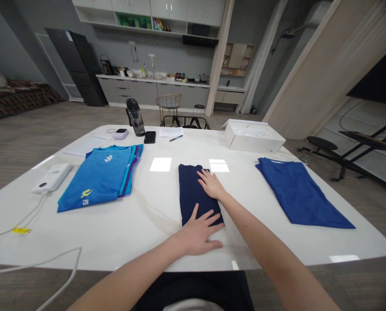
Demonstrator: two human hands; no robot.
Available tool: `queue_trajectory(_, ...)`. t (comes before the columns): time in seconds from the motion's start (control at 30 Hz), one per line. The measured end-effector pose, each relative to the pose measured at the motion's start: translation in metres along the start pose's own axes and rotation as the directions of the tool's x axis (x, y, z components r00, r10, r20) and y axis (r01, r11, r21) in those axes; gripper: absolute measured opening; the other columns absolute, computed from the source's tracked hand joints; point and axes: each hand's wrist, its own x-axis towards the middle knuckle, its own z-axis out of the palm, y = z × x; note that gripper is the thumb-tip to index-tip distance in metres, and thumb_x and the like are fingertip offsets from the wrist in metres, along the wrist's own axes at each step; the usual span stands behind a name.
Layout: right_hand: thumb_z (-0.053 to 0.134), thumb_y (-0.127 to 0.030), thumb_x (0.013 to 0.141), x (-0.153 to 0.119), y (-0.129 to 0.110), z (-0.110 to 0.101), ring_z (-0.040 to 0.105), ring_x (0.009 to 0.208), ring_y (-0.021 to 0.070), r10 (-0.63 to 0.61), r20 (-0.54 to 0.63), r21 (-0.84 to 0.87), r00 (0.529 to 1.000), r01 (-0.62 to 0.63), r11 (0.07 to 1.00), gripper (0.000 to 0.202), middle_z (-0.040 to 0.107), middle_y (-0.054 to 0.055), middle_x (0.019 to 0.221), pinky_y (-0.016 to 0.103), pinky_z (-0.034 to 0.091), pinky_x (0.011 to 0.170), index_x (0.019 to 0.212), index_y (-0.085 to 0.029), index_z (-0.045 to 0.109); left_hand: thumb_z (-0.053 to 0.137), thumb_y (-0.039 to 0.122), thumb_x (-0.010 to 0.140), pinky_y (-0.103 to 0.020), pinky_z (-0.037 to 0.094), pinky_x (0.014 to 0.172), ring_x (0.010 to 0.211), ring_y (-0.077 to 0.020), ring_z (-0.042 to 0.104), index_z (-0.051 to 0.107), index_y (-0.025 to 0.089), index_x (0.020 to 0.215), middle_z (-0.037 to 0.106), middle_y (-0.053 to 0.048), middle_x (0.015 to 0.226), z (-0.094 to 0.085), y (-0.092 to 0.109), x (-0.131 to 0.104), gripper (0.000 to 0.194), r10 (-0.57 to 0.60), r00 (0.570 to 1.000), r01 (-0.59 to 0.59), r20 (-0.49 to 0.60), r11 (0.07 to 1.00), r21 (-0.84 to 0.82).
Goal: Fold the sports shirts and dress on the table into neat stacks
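Observation:
A dark navy folded garment [190, 188] lies flat on the white table [160, 246] in front of me. My left hand [200, 231] rests on its near end, fingers spread and the thumb on the tabletop. Farther up, my right hand [211, 183] lies flat on the garment's right side with the fingers stretched out. To the left is a stack of folded shirts [99, 177], bright blue on top, with teal and purple edges showing beneath. A folded royal blue garment [303, 194] lies on the right, apart from both hands.
A white power bank [52, 178] with cables sits at the left edge. Toward the back stand a dark water bottle [135, 117], a phone [150, 137], a pen [175, 138] beside paper [171, 131], and an open white box [254, 137]. A chair [169, 103] stands beyond the table.

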Motion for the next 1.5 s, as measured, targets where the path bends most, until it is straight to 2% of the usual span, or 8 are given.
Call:
queue_trajectory(0.17, 0.043, -0.057, 0.1, -0.02, -0.005, -0.008, 0.041, 0.141, 0.0308, 0.201, -0.203, -0.012, 0.958, -0.207, 0.978, 0.062, 0.047, 0.017, 0.153, 0.044, 0.03, 0.115, 0.149, -0.018, 0.048, 0.052, 0.036, 0.098, -0.052, 0.021, 0.125, 0.144, -0.0238, 0.042, 0.062, 0.032, 0.134, 0.051, -0.006, 0.152, -0.025, -0.03, -0.007, 0.038, -0.183, 0.955, 0.179, -0.233, 0.983, -0.039)
queue_trajectory(0.3, 0.052, -0.071, 0.089, -0.04, -0.007, -0.017, 0.064, 0.107, 0.0339, 0.427, -0.199, 0.07, 0.882, -0.422, 0.904, 0.061, 0.071, 0.02, 0.107, 0.041, 0.047, 0.09, 0.109, -0.017, 0.071, 0.059, 0.023, 0.091, -0.047, 0.032, 0.121, 0.147, -0.0266, 0.036, 0.054, 0.023, 0.138, 0.04, -0.013, 0.157, -0.032, -0.071, -0.004, 0.047, -0.49, 0.704, 0.396, -0.514, 0.872, -0.288)
queue_trajectory(0.6, 0.079, -0.049, 0.069, -0.034, -0.013, -0.024, 0.063, 0.067, 0.0224, 0.471, 0.004, 0.338, 0.882, -0.444, 0.83, 0.039, 0.058, 0.002, 0.057, 0.029, 0.041, 0.059, 0.058, -0.023, 0.052, 0.072, 0.012, 0.075, -0.034, 0.056, 0.091, 0.117, -0.0247, 0.065, 0.042, 0.017, 0.141, 0.052, -0.02, 0.145, -0.05, -0.103, 0.032, 0.072, -0.902, 0.392, 0.244, -0.179, 0.289, -0.926)
queue_trajectory(0.8, 0.073, -0.022, 0.068, -0.038, -0.025, -0.024, 0.069, 0.076, 0.0204, 0.479, 0.1, 0.809, 0.872, -0.352, 0.471, 0.021, 0.071, 0.001, 0.08, 0.029, 0.053, 0.066, 0.086, -0.02, 0.062, 0.078, 0.021, 0.067, -0.032, 0.058, 0.073, 0.083, -0.0245, 0.073, 0.07, 0.009, 0.093, 0.076, -0.015, 0.092, -0.066, -0.102, 0.048, 0.029, -0.826, 0.563, 0.268, 0.034, 0.143, -0.953)
queue_trajectory(0.9, 0.072, -0.013, 0.065, -0.047, -0.024, -0.03, 0.072, 0.081, 0.0221, 0.469, 0.261, 0.907, 0.844, -0.381, 0.18, 0.035, 0.075, 0.006, 0.09, 0.032, 0.058, 0.069, 0.099, -0.019, 0.063, 0.07, 0.017, 0.07, -0.034, 0.058, 0.078, 0.083, -0.0236, 0.073, 0.071, 0.012, 0.096, 0.077, -0.011, 0.09, -0.065, -0.094, 0.051, 0.026, -0.811, 0.585, 0.232, -0.015, 0.186, -0.955)
queue_trajectory(1.03, 0.076, -0.019, 0.071, -0.057, -0.014, -0.043, 0.072, 0.075, 0.0237, 0.456, 0.431, 0.855, 0.779, -0.514, 0.071, 0.023, 0.076, 0.011, 0.083, 0.032, 0.059, 0.062, 0.092, -0.015, 0.066, 0.062, 0.017, 0.075, -0.035, 0.058, 0.077, 0.092, -0.0243, 0.073, 0.067, 0.021, 0.115, 0.077, -0.007, 0.103, -0.063, -0.083, 0.055, 0.04, -0.791, 0.611, 0.304, 0.02, 0.211, -0.929)
queue_trajectory(1.27, 0.074, -0.022, 0.075, -0.073, 0.015, -0.051, 0.069, 0.067, 0.0205, 0.476, 0.408, 0.81, 0.779, -0.55, 0.204, 0.03, 0.075, 0.006, 0.083, 0.029, 0.053, 0.054, 0.105, -0.02, 0.068, 0.063, 0.035, 0.082, -0.028, 0.052, 0.054, 0.079, -0.0233, 0.07, 0.056, 0.029, 0.132, 0.073, -0.008, 0.105, -0.061, -0.074, 0.067, 0.051, -0.724, 0.658, 0.478, 0.207, 0.189, -0.858)
queue_trajectory(1.5, 0.069, -0.033, 0.08, -0.096, 0.054, -0.06, 0.051, 0.057, 0.0134, 0.546, 0.07, 0.505, 0.835, -0.502, 0.702, 0.028, 0.053, -0.002, 0.052, 0.026, 0.032, 0.054, 0.058, -0.017, 0.06, 0.068, 0.039, 0.075, -0.022, 0.031, 0.047, 0.05, -0.0105, 0.044, 0.063, 0.018, 0.078, 0.05, 0.003, 0.058, -0.062, -0.081, 0.097, 0.022, -0.67, 0.734, 0.551, 0.108, 0.495, -0.672)
